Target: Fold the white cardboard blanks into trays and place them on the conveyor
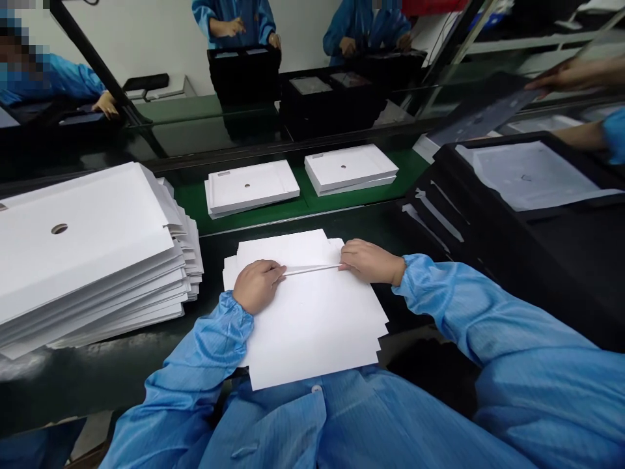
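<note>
Right in front of me lies a small pile of flat white cardboard sheets [312,326], its near edge reaching my blue coat. My left hand [258,285] pinches a narrow fold across the top sheet at its left end. At the right end of the same fold, my right hand [370,260] has its fingers closed on the card. Between the two hands the fold stands slightly raised as a thin ridge. Notched corners of the sheets stick out unevenly at the right and far edges.
A tall stack of white folded cards [88,228] with a round hole stands left. Two small piles of white trays, a left pile [258,185] and a right pile [349,169], sit on the green strip. Black trays [488,215] are stacked right, beside a co-worker's hand [581,75].
</note>
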The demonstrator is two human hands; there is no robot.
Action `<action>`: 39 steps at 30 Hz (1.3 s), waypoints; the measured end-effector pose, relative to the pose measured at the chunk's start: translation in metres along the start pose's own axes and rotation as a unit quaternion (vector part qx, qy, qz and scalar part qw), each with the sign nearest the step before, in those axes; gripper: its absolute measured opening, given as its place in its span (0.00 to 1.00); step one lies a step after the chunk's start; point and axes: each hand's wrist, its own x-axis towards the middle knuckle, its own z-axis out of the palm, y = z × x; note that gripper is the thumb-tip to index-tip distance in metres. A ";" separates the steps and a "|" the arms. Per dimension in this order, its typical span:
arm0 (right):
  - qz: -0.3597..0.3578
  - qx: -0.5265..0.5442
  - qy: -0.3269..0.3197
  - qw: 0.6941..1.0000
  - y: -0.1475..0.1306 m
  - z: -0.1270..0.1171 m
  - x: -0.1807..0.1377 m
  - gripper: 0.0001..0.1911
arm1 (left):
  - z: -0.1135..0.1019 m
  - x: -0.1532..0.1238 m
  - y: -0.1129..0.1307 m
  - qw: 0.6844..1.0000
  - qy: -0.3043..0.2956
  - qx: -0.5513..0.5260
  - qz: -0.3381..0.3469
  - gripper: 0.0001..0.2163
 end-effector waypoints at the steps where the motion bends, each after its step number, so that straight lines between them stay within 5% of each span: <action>1: 0.005 0.003 -0.007 1.000 0.000 0.001 0.000 0.18 | 0.000 0.000 0.000 1.000 -0.002 -0.010 0.000 0.12; 8: 0.028 -0.035 -0.066 0.997 -0.006 -0.015 0.001 0.18 | -0.015 -0.019 -0.022 0.999 -0.041 -0.030 -0.016 0.19; 13: 0.047 -0.073 -0.052 0.995 -0.037 -0.027 0.019 0.18 | -0.021 -0.038 -0.041 0.997 -0.021 -0.034 -0.062 0.16; 22: 0.071 0.065 0.005 0.995 -0.115 0.025 0.109 0.25 | -0.018 -0.040 -0.044 0.996 -0.016 -0.078 -0.039 0.12; 29: 0.106 0.096 0.037 0.989 -0.114 0.040 0.114 0.25 | -0.013 -0.043 -0.042 0.994 -0.009 -0.081 -0.072 0.14; 39: 0.127 0.112 -0.006 0.986 -0.117 0.031 0.123 0.25 | -0.014 -0.046 -0.027 0.991 -0.030 -0.017 -0.131 0.17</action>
